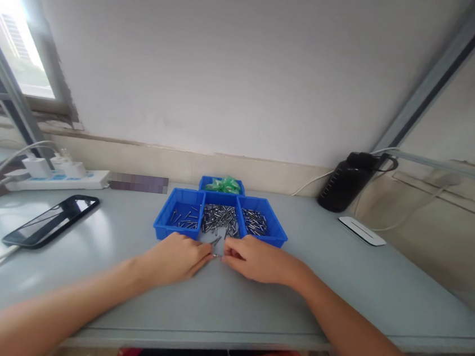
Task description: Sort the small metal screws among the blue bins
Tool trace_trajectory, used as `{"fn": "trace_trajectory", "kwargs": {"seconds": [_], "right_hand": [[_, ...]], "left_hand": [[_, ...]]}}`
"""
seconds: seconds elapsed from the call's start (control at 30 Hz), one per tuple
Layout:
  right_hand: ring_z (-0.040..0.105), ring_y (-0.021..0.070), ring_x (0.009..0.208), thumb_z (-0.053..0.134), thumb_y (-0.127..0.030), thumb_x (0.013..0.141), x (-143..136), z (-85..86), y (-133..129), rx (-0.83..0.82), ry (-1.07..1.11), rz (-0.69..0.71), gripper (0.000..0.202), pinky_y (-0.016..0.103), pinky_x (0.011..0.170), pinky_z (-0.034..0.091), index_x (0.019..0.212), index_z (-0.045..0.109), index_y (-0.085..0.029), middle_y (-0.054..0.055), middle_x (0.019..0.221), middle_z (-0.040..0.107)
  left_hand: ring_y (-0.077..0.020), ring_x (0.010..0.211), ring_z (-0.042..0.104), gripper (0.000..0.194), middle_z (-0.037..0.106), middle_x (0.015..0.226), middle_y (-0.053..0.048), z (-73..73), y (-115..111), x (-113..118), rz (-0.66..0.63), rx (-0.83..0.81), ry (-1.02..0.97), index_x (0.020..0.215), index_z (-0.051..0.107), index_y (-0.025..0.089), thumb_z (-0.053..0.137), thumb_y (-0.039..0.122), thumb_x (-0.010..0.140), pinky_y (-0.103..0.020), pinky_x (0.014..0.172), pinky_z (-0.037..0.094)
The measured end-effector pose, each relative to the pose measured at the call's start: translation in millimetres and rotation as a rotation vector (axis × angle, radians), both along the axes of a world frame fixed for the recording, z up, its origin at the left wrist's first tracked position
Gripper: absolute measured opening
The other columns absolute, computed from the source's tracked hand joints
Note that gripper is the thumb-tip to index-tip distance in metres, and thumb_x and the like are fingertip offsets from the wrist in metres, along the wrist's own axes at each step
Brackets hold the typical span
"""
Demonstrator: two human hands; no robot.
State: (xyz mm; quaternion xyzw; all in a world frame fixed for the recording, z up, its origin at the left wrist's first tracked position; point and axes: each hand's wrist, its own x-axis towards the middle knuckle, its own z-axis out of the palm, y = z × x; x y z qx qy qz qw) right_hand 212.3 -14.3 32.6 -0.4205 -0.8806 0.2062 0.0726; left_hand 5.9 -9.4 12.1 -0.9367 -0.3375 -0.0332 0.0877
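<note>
My left hand (181,254) and my right hand (260,258) meet low over the table, just in front of the blue bins. Their fingers are closed in a pinch on opposite ends of one small silver screw (216,255), mostly hidden by the fingertips. Another screw (216,240) lies just behind it, near the left fingertips. Beyond, the middle blue bin (220,198) has a dense heap of screws (219,218) that reaches its front. In the left blue bin (176,234) some loose screws are scattered, and the right blue bin (275,240) contains a pile of them.
Behind these stands a small blue bin (241,190) with green plastic bags (226,185). A phone (52,222) on a cable and a white power strip (63,179) are at left. To the right are a black bottle (344,182) and a flat white device (361,231).
</note>
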Motion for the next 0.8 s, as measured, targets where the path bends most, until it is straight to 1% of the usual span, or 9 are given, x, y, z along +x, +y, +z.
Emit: {"fn": "trace_trajectory", "kwargs": {"seconds": [0.13,0.23,0.33,0.47,0.67,0.73,0.8], "right_hand": [[0.05,0.0105,0.057,0.043,-0.033,0.087,-4,3.7,-2,0.022,0.152,0.032,0.02,0.021,0.054,0.031,0.078,0.054,-0.018,-0.003,0.061,0.054],[0.051,0.0105,0.058,0.046,-0.033,0.086,-6,0.5,-2,0.043,0.213,0.061,0.017,0.021,0.055,0.032,0.08,0.054,-0.019,-0.004,0.061,0.055],[0.052,0.0109,0.059,0.047,-0.029,0.085,-6,-6.1,1,0.076,0.23,0.073,0.012,0.021,0.056,0.033,0.085,0.055,-0.02,-0.004,0.062,0.056],[0.053,0.0118,0.06,0.047,-0.028,0.085,-7,-11.5,4,0.086,0.232,0.088,0.012,0.021,0.056,0.033,0.089,0.056,-0.021,-0.003,0.063,0.057],[0.054,0.0115,0.069,0.05,-0.024,0.083,-8,-11.0,5,0.181,0.262,0.087,0.007,0.022,0.063,0.036,0.081,0.055,-0.02,-0.002,0.075,0.059],[0.054,0.0113,0.069,0.05,-0.021,0.081,-7,-11.3,5,0.183,0.253,0.079,0.005,0.022,0.063,0.036,0.079,0.054,-0.019,-0.002,0.076,0.059],[0.054,0.0113,0.067,0.05,-0.02,0.08,-6,-12.1,5,0.154,0.228,0.074,0.004,0.021,0.061,0.036,0.08,0.054,-0.019,-0.002,0.073,0.059]], "left_hand": [[-0.0168,0.056,0.06,0.032,0.063,0.067,-0.003,-5.9,0,0,-0.026,-0.016,0.004,0.082,0.054,0.017,0.027,0.029,0.094,-0.025,0.051,0.041],[-0.0162,0.056,0.06,0.032,0.063,0.068,-0.003,-8.0,0,0,-0.041,-0.013,-0.002,0.083,0.055,0.017,0.028,0.029,0.094,-0.025,0.051,0.041],[-0.0158,0.055,0.06,0.031,0.062,0.065,-0.002,-7.6,1,0,-0.042,0.004,-0.008,0.084,0.055,0.017,0.029,0.029,0.094,-0.025,0.05,0.04],[-0.0152,0.056,0.06,0.032,0.062,0.066,-0.002,-6.5,1,0,-0.066,0.005,-0.026,0.087,0.056,0.017,0.028,0.029,0.094,-0.024,0.05,0.04],[-0.0146,0.057,0.06,0.029,0.061,0.065,-0.001,-5.3,0,0,-0.04,0.019,-0.052,0.088,0.056,0.017,0.032,0.032,0.092,-0.023,0.051,0.04],[-0.0146,0.058,0.06,0.027,0.062,0.067,-0.002,-4.1,-1,0,-0.045,0.015,-0.057,0.089,0.056,0.017,0.034,0.032,0.091,-0.023,0.052,0.04],[-0.0147,0.06,0.06,0.025,0.062,0.068,-0.001,-2.6,-1,0,-0.043,0.011,-0.061,0.09,0.056,0.018,0.035,0.032,0.091,-0.023,0.053,0.04]]}}
